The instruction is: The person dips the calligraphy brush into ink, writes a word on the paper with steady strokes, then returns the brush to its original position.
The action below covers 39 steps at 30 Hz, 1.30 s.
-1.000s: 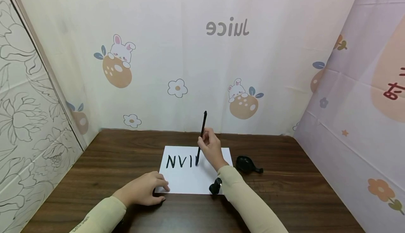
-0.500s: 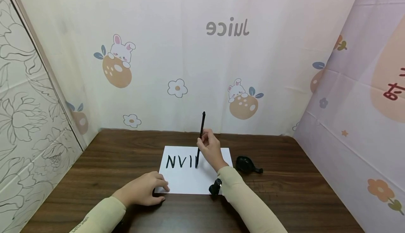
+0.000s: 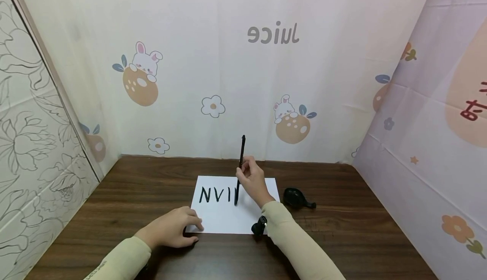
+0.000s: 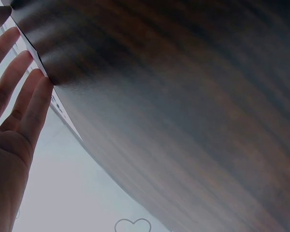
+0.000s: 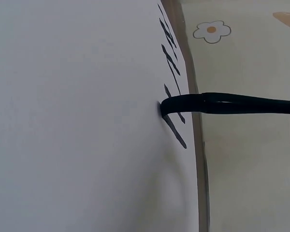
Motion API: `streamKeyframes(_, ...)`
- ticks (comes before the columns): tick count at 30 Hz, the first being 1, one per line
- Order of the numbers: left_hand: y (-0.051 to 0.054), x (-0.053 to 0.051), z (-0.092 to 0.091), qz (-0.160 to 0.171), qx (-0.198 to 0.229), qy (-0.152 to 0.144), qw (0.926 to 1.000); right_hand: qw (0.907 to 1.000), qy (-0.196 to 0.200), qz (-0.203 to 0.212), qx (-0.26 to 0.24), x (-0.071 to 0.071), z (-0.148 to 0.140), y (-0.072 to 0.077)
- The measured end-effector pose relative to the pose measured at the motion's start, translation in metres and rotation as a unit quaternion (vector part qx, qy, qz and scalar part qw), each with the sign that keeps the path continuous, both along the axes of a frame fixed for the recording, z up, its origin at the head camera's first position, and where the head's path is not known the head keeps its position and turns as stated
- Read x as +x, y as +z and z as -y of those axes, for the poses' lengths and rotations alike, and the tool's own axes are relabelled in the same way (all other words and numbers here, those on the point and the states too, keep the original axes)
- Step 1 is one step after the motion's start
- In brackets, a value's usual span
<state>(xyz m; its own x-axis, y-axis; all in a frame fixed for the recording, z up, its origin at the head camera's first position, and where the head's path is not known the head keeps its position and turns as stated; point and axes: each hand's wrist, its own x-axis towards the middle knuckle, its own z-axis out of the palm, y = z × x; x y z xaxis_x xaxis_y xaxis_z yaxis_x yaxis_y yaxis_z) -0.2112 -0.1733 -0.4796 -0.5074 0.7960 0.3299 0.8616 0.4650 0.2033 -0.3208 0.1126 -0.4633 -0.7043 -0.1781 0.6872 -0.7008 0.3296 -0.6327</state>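
White paper (image 3: pixel 224 218) lies on the table with black letters N, V, I and a further stroke along its upper part. My right hand (image 3: pixel 254 180) pinches a dark brush (image 3: pixel 242 149) held nearly upright, its tip on the lower end of that last stroke. In the right wrist view the bent black tip (image 5: pixel 181 103) of the brush presses on the paper (image 5: pixel 77 121). My left hand (image 3: pixel 173 228) rests at the paper's lower left corner, fingers relaxed; the left wrist view shows those fingers (image 4: pixel 26 96) spread at the paper's edge.
A black, spoon-shaped dish (image 3: pixel 294 197) sits on the brown wooden table (image 3: pixel 335 229) to the right of the paper. Beside my right sleeve is a small black object (image 3: pixel 258 227) over the paper's lower right edge. Printed curtains (image 3: pixel 182 60) stand behind and at the right.
The brush tip has moved down the paper towards me, lengthening the last black stroke, and my right hand has shifted slightly down and left. My left hand has stayed in place.
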Motion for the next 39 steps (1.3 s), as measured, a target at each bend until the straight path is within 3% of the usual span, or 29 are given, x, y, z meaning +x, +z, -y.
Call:
streamKeyframes(18,-0.004,-0.001,0.0,0.007,-0.011,0.015,0.9998,0.9979,-0.057,-0.03,-0.005,-0.009,-0.005,0.014)
streamKeyframes(29,-0.004,-0.002,0.001,0.012,-0.012,0.015,0.9997,0.9968,-0.078,-0.003,-0.02,-0.012,-0.007,0.011)
streamKeyframes(39,-0.004,-0.002,0.001,0.013,-0.011,0.015,0.9997,0.9963,-0.083,-0.007,-0.022,-0.014,-0.007,0.008)
